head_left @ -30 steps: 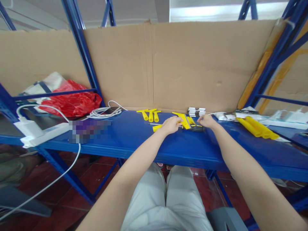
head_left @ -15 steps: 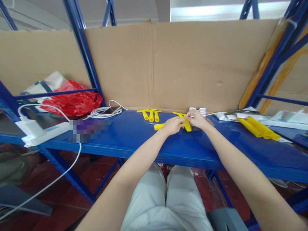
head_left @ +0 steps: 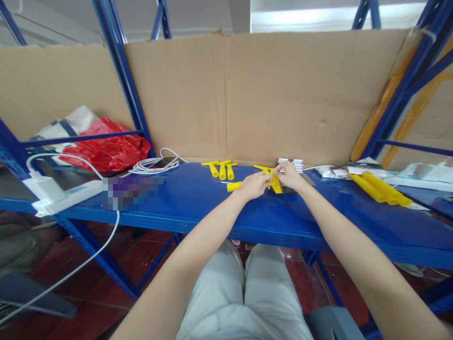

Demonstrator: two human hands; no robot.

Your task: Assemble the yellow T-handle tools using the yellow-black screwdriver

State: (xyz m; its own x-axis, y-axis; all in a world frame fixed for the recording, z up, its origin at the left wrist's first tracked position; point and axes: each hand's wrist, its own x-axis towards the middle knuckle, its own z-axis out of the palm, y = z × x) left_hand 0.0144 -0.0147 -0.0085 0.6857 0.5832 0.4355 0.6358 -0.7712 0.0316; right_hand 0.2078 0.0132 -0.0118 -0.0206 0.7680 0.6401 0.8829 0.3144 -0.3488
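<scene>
My left hand [head_left: 253,185] is closed on the near side of a yellow T-shaped plastic part [head_left: 276,185], which rests low over the blue bench [head_left: 198,203]. At the part's upper right, my right hand [head_left: 290,174] pinches with thumb and fingertips; whatever sits between them is too small to make out. A yellow tube-like piece [head_left: 233,187] lies partly behind my left hand, with a thin metal rod [head_left: 224,182] by it. Something dark, mostly covered, lies under my right hand. Farther back, three yellow T-shaped parts [head_left: 222,170] stand in a row.
White small blocks [head_left: 297,165] sit behind my right hand. More yellow tubular parts [head_left: 380,189] and plastic bags [head_left: 357,169] lie at the right. On the left are a coiled white cable [head_left: 155,164], a power strip [head_left: 74,197] and a red bag [head_left: 106,146]. Cardboard [head_left: 283,94] walls the back.
Both hands stay at the yellow T-shaped part, with only a very slight shift of the fingers. Everything else is still.
</scene>
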